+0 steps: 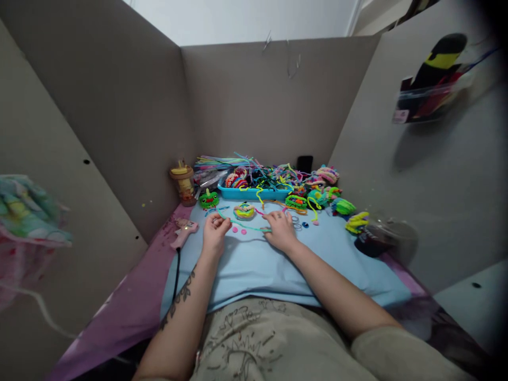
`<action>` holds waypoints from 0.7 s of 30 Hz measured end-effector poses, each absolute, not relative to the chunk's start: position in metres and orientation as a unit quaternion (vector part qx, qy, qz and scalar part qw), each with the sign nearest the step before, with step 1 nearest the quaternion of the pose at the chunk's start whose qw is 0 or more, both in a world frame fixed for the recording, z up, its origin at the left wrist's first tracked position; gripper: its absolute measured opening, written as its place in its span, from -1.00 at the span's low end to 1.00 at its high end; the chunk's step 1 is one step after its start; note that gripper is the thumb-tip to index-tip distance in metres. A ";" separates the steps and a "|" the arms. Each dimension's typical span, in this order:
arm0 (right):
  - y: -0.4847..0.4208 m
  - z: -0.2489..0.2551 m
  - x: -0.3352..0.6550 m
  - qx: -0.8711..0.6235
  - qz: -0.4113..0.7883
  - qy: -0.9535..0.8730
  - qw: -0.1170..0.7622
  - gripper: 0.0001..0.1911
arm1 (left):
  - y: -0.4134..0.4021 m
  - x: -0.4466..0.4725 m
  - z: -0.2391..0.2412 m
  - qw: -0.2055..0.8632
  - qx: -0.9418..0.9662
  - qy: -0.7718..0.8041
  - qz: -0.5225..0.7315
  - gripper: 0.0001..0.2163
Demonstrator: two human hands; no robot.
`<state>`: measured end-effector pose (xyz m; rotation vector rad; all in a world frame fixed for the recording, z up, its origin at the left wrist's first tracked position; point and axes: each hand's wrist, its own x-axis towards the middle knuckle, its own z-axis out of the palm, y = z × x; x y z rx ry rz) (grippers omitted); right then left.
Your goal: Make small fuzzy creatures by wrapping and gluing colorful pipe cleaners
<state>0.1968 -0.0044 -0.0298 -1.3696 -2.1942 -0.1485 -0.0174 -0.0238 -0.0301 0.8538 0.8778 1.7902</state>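
My left hand [216,231] is closed in a pinch on a thin teal fuzzy strand [256,229], which looks like a pipe cleaner. The strand stretches rightward just above the blue cloth. At its other end, my right hand [281,228] lies palm down with fingers apart; the strand meets its thumb. Between and beyond the hands sits a small round piece [243,211] of yellow, teal and pale fuzzy loops. Two pink discs [239,230] lie between the hands. Dark ring shapes [296,222] and a small blue round piece [305,225] lie right of my right hand.
A blue tray [254,194] of fuzzy strands stands at the back, beside a bundle of stems [222,163]. A green frog-like piece [209,199] and a pink glue gun [184,234] are left. Finished-looking pieces [342,206] and a dark cup [373,241] line the right.
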 end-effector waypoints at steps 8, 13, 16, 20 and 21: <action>-0.028 -0.024 0.153 -0.357 0.105 -0.821 0.434 -0.64 | -0.037 0.008 -0.030 0.508 0.436 0.349 0.656 -0.61; -0.023 -0.025 0.153 -0.344 0.181 -0.778 0.493 -0.83 | -0.036 -0.002 -0.025 0.466 0.459 0.346 0.672 -0.55; -0.024 -0.021 0.158 -0.340 0.176 -0.786 0.485 -0.84 | -0.034 -0.012 -0.022 0.438 0.513 0.387 0.628 -0.66; -0.025 -0.019 0.161 -0.340 0.164 -0.799 0.469 -0.85 | -0.031 -0.019 -0.022 0.363 0.579 0.446 0.578 -0.86; -0.024 -0.019 0.161 -0.339 0.159 -0.801 0.467 -0.86 | -0.031 -0.020 -0.023 0.347 0.587 0.454 0.574 -0.86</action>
